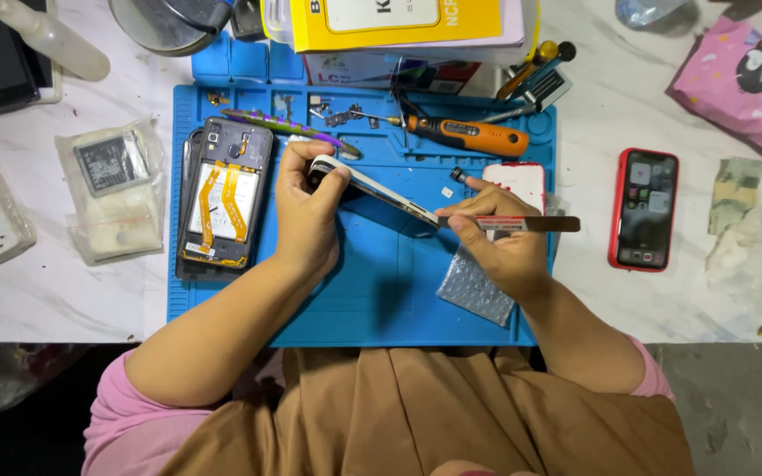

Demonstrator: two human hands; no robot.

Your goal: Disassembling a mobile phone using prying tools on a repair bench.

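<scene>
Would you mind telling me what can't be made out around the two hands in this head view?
- Tool tip: the flat metal tool in the right hand meets the edge of the white phone; how deep it sits is too small to tell.
- Phone's upper end: covered by the left hand.
- Small screws on the blue mat: too tiny to count.
- Yellow box: cut off by the top edge.
</scene>
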